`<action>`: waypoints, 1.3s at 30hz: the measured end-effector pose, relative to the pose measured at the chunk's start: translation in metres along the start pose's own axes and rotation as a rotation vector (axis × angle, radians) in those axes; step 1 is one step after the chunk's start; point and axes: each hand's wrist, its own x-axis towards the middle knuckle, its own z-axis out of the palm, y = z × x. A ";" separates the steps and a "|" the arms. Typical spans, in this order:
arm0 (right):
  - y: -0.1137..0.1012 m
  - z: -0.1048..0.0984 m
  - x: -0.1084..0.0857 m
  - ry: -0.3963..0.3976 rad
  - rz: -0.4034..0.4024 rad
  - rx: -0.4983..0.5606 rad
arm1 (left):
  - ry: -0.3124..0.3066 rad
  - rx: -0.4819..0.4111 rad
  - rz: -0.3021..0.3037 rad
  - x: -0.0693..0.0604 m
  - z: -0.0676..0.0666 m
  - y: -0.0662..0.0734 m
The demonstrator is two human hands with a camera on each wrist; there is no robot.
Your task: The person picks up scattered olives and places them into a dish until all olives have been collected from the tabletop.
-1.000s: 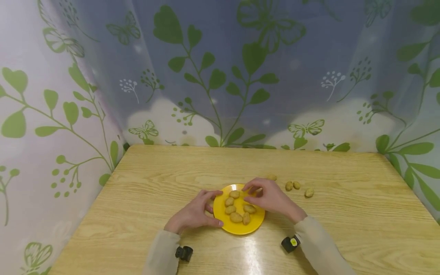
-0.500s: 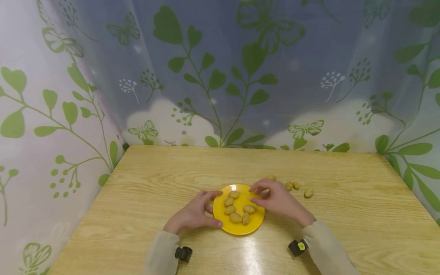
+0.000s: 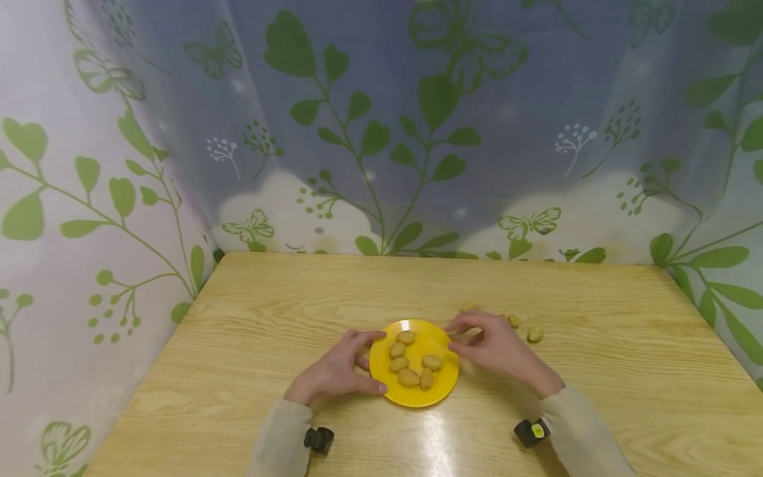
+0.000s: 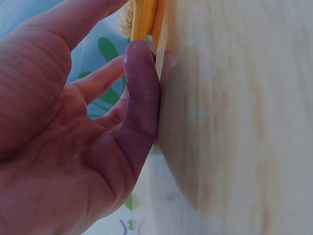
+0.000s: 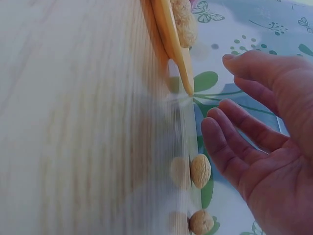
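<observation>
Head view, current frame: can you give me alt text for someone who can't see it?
A person's left hand holds the left rim of a yellow plate bearing six tan nut-like pieces; the right hand, holding nothing, is near the right rim. More such pieces lie beyond it on a wood-grain table, in front of a leaf-and-butterfly backdrop.

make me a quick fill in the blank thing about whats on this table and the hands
1. The plate, touched by the left hand, is coloured ____.
2. Exactly ____ nuts lie on the plate.
3. The right hand holds ____.
4. The table shows the grain of ____.

Missing words: yellow; six; nothing; wood
</observation>
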 end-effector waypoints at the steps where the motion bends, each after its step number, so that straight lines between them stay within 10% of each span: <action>1: 0.001 -0.001 -0.001 0.003 0.005 -0.003 | 0.002 -0.002 0.001 0.000 0.000 0.000; 39: 0.020 -0.048 -0.050 0.180 -0.057 -0.203 | 0.009 0.030 0.025 0.002 0.001 -0.004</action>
